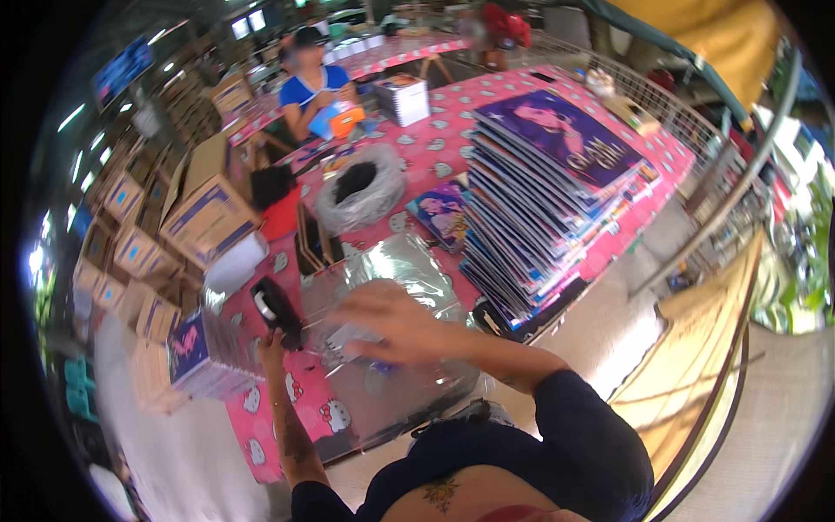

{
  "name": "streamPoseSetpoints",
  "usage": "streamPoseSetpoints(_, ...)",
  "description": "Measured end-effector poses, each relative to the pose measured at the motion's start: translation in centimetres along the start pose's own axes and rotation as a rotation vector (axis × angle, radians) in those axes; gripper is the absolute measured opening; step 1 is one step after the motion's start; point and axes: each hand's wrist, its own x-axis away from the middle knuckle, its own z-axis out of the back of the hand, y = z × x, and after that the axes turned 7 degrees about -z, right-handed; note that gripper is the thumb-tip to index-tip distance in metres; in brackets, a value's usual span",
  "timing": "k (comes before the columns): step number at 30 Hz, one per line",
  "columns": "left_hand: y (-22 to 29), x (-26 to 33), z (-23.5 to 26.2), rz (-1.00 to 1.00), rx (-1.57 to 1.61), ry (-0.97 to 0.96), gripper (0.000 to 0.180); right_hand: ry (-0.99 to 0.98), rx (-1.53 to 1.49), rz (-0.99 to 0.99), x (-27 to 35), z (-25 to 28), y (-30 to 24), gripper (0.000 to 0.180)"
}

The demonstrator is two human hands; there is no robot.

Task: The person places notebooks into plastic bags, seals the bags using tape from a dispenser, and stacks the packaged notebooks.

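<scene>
My left hand (271, 346) is closed around the lower end of a black tool (275, 306) with a pale spot in its middle, which looks like a tape dispenser. It is held at the left side of the pink patterned table. My right hand (387, 320) is smeared by motion above a stack of clear plastic sheets (404, 261), so its finger pose is unclear. Glare lies across the shiny plastic. Under it is a flat brownish surface (374, 404) near the table's front edge.
Fanned purple illustrated booklets (522, 217) cover the right side. Beyond the plastic sit a clear-wrapped ring-shaped roll (361, 183) and a white stack (403, 100). Another booklet stack (209, 357) and cardboard boxes (209, 204) stand left. A person in blue (315, 91) sits across, holding blue and orange items.
</scene>
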Motion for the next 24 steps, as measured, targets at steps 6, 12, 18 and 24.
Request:
streamPoseSetpoints(6,0.9,0.5,-4.9,-0.001,0.453,0.169,0.020,-0.157,0.267,-0.062,0.0,-4.2,0.3,0.026)
streamPoseSetpoints(12,-3.6,3.6,-2.9,-0.032,-0.087,-0.032,0.014,-0.217,0.222,-0.092,-0.3,-4.3,-1.1,0.017)
streamPoseSetpoints(18,15.6,9.3,2.1,-0.400,0.389,-0.335,0.017,-0.271,0.253,-0.196,-1.1,-4.5,-1.8,0.023)
streamPoseSetpoints(24,24.4,9.9,2.2,-0.760,0.251,-0.495,0.021,-0.347,0.233,-0.226,-2.4,-4.4,-2.0,0.036)
